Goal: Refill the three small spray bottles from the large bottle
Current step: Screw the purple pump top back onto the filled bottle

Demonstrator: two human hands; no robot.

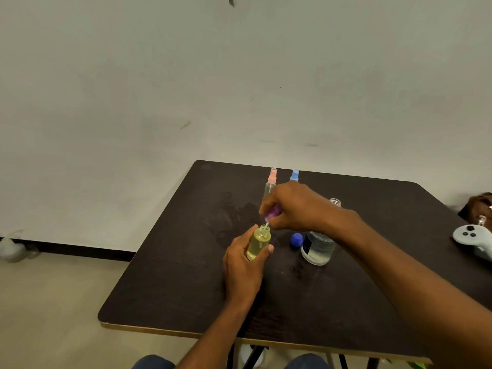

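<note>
The left hand (pixel 243 265) grips a small bottle (pixel 258 243) of yellowish liquid, fingers curled round its far side and the thumb pressed along its near side. The bottle is roughly upright, with its base at the table (pixel 165 275) and its threaded neck open above the fingers. Just above that neck, the right hand (pixel 295 206) pinches a purple spray top (pixel 273 213) between thumb and curled fingers. The top is tilted, and its thin white tube (pixel 266 225) points down so the tip sits at the mouth of the bottle; whether it reaches inside cannot be told. Beyond the right hand, a pink-capped sprayer (pixel 271 182) and a blue-capped sprayer (pixel 294 175) stand side by side with their tops on; the knuckles hide most of the blue one's body. To the right of the gripped bottle and under the right wrist, a loose blue cap (pixel 296 239) lies on the table. Just beside it stands the large bottle (pixel 318 251), clear and partly filled. The right forearm crosses in front of its middle, and its uncapped neck shows past the arm. Well to the right of both hands, at the table's edge, lies a white controller (pixel 472 239).
</note>
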